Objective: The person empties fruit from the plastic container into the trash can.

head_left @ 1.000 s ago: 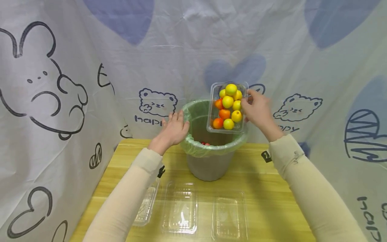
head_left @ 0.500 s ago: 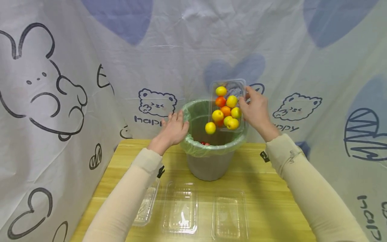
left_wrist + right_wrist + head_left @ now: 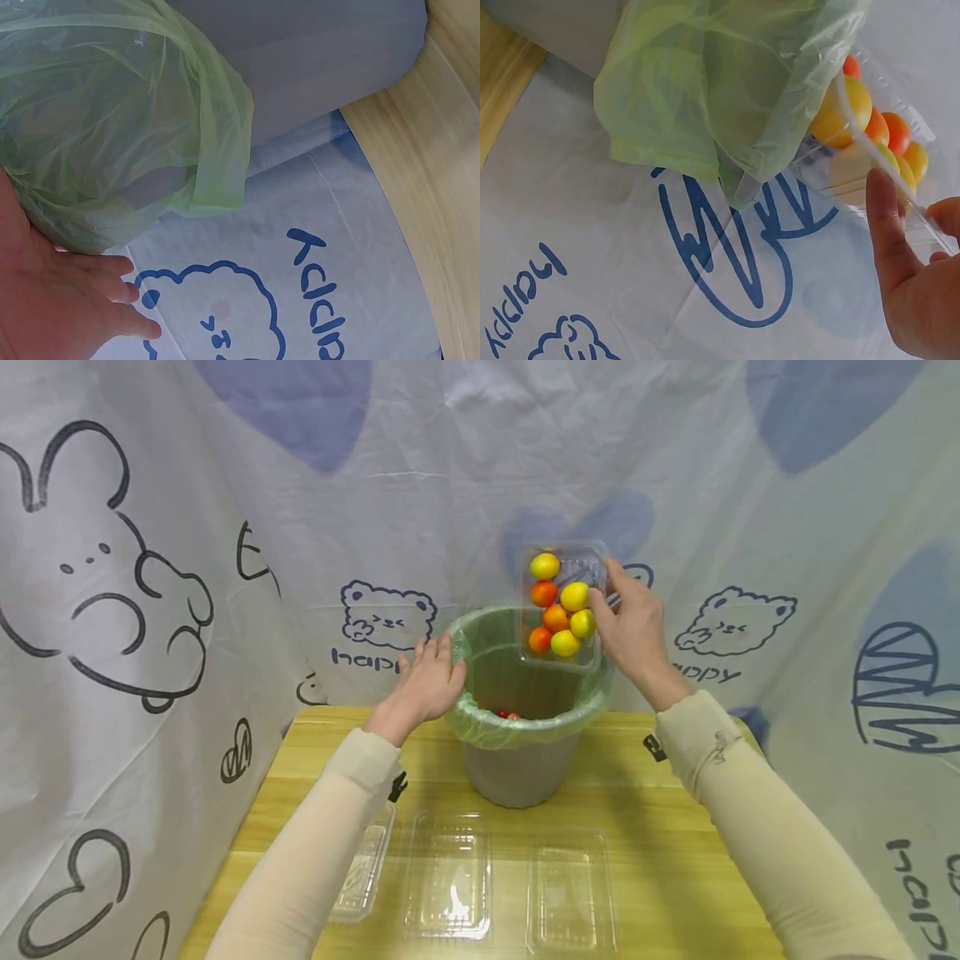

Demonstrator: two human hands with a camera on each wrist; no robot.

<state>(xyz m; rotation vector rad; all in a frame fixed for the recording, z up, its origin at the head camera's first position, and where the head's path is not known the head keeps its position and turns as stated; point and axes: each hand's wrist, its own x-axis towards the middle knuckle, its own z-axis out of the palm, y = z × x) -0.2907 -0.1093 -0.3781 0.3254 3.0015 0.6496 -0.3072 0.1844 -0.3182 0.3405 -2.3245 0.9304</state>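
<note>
Above the green-lined bin [image 3: 525,727] on the table [image 3: 645,827], the right hand [image 3: 633,627] has its grip clamped on a tilted clear tray [image 3: 561,606] of fruit; the left hand [image 3: 427,681] rests flat-fingered against the bin's rim.

A green bin liner [image 3: 112,112] fills the upper left, folded over the rim of a grey bin [image 3: 315,67] that runs toward one o'clock. At seven o'clock the left hand [image 3: 52,300] lies against the liner, fingers straight. A white cloth [image 3: 300,285] printed with a blue bear spreads below; the wooden tabletop [image 3: 442,187] curves down the three o'clock edge.
</note>
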